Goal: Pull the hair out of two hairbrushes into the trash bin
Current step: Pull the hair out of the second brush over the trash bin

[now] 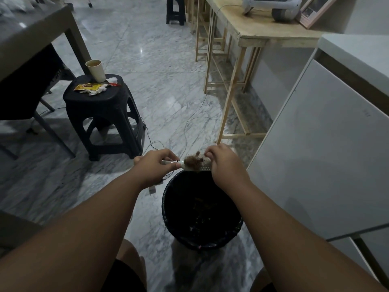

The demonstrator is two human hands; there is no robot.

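Note:
A white hairbrush (203,167) lies level in the air over the far rim of the black trash bin (168,207). My left hand (156,165) is shut on its handle. A brown clump of hair (192,161) sits tangled in the bristles. My right hand (226,165) is at the brush's head end, fingertips pinched at the edge of the hair. Only one brush is in view. The bin has a dark liner and some scraps at its bottom.
A black plastic stool (101,114) stands to the left with a paper cup (95,70) and wrappers on it. White cabinets (315,148) close the right side. A wooden frame table (237,66) stands behind. Thin cables (189,121) trail across the marble floor.

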